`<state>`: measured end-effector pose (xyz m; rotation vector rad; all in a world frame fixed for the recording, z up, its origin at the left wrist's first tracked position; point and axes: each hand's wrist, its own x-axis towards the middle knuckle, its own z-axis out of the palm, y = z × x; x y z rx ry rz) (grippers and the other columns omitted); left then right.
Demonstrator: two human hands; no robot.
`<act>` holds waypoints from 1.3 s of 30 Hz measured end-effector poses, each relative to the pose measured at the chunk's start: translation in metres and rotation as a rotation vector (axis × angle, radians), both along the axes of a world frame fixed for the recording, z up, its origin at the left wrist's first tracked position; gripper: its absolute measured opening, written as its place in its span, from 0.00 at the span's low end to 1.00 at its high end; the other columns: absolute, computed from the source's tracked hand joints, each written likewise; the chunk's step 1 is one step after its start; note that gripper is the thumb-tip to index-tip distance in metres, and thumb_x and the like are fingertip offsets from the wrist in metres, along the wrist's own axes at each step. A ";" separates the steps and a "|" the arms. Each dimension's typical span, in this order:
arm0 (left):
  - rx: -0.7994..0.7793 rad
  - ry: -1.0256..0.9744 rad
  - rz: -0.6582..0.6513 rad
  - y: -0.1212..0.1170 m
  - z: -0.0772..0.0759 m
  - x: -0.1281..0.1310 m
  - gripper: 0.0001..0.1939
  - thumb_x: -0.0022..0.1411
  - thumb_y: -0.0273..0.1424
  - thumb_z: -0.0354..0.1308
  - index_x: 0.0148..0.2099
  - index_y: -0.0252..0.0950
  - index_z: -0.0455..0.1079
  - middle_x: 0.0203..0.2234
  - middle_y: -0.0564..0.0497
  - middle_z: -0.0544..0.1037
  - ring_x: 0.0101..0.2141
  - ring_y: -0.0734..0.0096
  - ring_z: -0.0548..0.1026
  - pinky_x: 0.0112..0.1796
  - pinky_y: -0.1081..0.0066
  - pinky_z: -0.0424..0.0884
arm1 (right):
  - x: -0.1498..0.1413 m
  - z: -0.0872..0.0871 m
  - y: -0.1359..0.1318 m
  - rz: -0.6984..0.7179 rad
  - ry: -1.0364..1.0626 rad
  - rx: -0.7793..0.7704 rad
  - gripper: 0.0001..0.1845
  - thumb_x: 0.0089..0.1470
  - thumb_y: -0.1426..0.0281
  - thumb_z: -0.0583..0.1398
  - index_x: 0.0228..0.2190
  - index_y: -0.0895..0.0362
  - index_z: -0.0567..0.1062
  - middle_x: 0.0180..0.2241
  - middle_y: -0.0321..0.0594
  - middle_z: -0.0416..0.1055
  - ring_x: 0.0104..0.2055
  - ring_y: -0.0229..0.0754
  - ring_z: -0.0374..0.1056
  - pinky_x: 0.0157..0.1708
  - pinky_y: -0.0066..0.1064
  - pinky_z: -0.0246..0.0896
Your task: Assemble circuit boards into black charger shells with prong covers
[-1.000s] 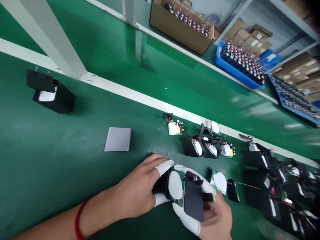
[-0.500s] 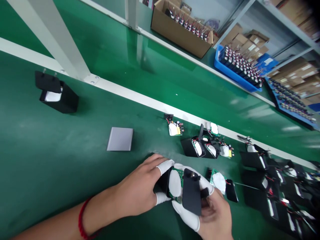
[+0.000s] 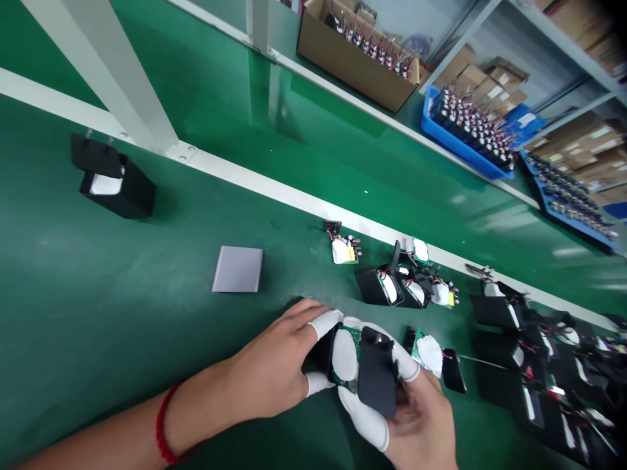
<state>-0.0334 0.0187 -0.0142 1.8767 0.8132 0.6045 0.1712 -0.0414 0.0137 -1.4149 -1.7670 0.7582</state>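
We saw a dark green worktop [image 3: 137, 313] edged by a pale strip [image 3: 255, 183], where a pale metal post [image 3: 110, 65] stood bolted. Beyond it, a glossy green surface [image 3: 318, 137] caught soft reflections, and farther off we made out grey metal racks [image 3: 571, 47] stacked with brown cardboard cartons [image 3: 461, 70], some bearing white labels.

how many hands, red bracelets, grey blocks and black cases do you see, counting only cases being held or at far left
Hands: 2, left hand and right hand
Red bracelet: 1
Grey block: 1
Black cases: 2, held case and far-left case
Total: 6
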 end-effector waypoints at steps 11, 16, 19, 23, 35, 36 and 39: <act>0.011 -0.003 -0.001 0.000 -0.001 0.000 0.27 0.58 0.23 0.63 0.59 0.26 0.64 0.54 0.39 0.73 0.57 0.56 0.66 0.59 0.60 0.66 | -0.005 0.011 -0.005 -0.035 -0.110 -0.011 0.37 0.48 0.78 0.64 0.59 0.47 0.68 0.48 0.42 0.77 0.49 0.48 0.76 0.45 0.30 0.75; -0.012 0.003 -0.001 0.001 0.001 0.000 0.25 0.57 0.21 0.62 0.58 0.28 0.66 0.53 0.41 0.74 0.57 0.57 0.67 0.59 0.61 0.67 | -0.003 0.010 0.001 0.017 -0.139 -0.045 0.32 0.49 0.76 0.66 0.56 0.47 0.72 0.46 0.42 0.78 0.46 0.48 0.77 0.43 0.30 0.76; -0.013 0.032 0.014 0.001 0.000 0.000 0.27 0.56 0.21 0.62 0.59 0.29 0.65 0.54 0.38 0.74 0.58 0.55 0.67 0.59 0.57 0.68 | -0.002 0.006 -0.005 -0.087 -0.130 -0.082 0.31 0.49 0.68 0.69 0.55 0.47 0.74 0.52 0.45 0.74 0.48 0.52 0.76 0.44 0.35 0.76; 0.007 0.052 0.024 0.001 -0.001 0.001 0.30 0.55 0.23 0.64 0.60 0.30 0.64 0.54 0.38 0.74 0.57 0.53 0.68 0.57 0.55 0.69 | -0.007 -0.003 -0.029 -0.256 0.053 -0.261 0.43 0.46 0.62 0.72 0.62 0.49 0.66 0.36 0.42 0.79 0.30 0.48 0.76 0.28 0.33 0.77; 0.114 0.080 0.099 -0.008 -0.009 0.008 0.32 0.56 0.30 0.69 0.60 0.29 0.63 0.53 0.36 0.74 0.56 0.49 0.68 0.58 0.52 0.69 | -0.051 -0.016 -0.014 -0.485 0.574 -0.475 0.28 0.52 0.56 0.66 0.52 0.53 0.71 0.47 0.43 0.78 0.50 0.50 0.73 0.52 0.38 0.68; 0.114 0.078 0.093 -0.007 -0.008 0.008 0.31 0.57 0.29 0.68 0.60 0.30 0.64 0.53 0.37 0.74 0.56 0.51 0.68 0.58 0.53 0.69 | -0.051 -0.018 -0.014 -0.494 0.586 -0.474 0.28 0.52 0.56 0.67 0.52 0.53 0.71 0.49 0.43 0.76 0.52 0.50 0.72 0.53 0.39 0.67; 0.079 0.081 0.066 -0.006 -0.001 0.005 0.30 0.58 0.30 0.67 0.60 0.29 0.64 0.53 0.37 0.74 0.56 0.50 0.68 0.58 0.52 0.67 | -0.049 -0.020 -0.013 -0.469 0.561 -0.478 0.27 0.52 0.56 0.67 0.50 0.53 0.71 0.47 0.43 0.76 0.50 0.48 0.72 0.50 0.38 0.68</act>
